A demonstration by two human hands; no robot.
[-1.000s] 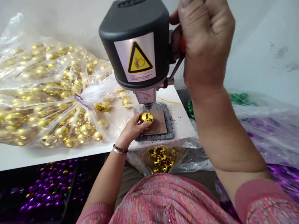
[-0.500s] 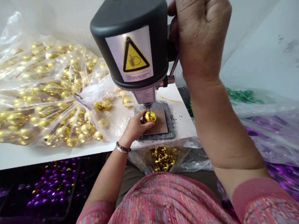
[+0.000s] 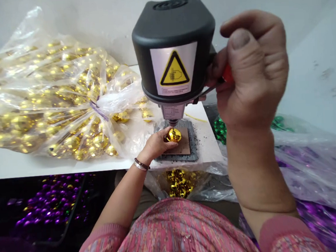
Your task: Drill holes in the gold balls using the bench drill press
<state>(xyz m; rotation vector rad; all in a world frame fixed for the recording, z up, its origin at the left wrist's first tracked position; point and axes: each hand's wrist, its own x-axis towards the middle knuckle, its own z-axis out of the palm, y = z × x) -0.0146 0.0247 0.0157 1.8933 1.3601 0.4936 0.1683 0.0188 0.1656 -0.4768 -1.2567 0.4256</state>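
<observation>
My left hand point(image 3: 158, 143) pinches a shiny gold faceted ball point(image 3: 173, 135) from its left side, over a brown board point(image 3: 184, 145) on the grey base of a drill press point(image 3: 174, 51). The thin bit point(image 3: 173, 127) comes down at the top of the ball; whether it has entered the ball I cannot tell. My right hand point(image 3: 253, 65) is raised at the right of the drill press's dark housing, its fingers curled around the red knob point(image 3: 227, 74) of the feed lever point(image 3: 210, 88). Dark shavings lie around the base.
A large clear bag point(image 3: 52, 100) of gold balls fills the left of the white table point(image 3: 14, 165). More gold balls point(image 3: 180, 183) lie in plastic below the front edge. Purple balls point(image 3: 51, 201) sit in a dark crate at lower left; purple and green point(image 3: 220, 129) ones are bagged at right.
My right hand and the feed lever have swung down and toward me, showing the red knob. The view has shifted slightly. My left hand still holds the ball under the bit.
</observation>
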